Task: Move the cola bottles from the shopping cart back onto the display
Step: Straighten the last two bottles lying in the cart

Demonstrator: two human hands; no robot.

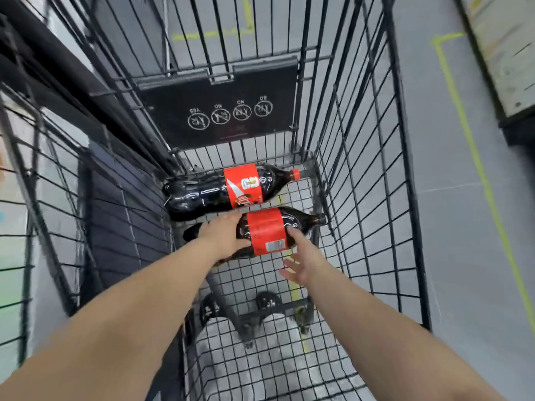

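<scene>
The left grip [225, 235] wraps the base half of the near cola bottle [266, 231], lying crosswise at frame centre on the shopping cart [406, 169] floor, cap pointing right, while the right grip [301, 257], fingers spread, reaches just below its neck end.

The black flap [220, 111] in the cart [362, 140] reads, upside down, YES once and NO three times. The red label [266, 230] of the near bottle [301, 219] carries a barcode.
</scene>
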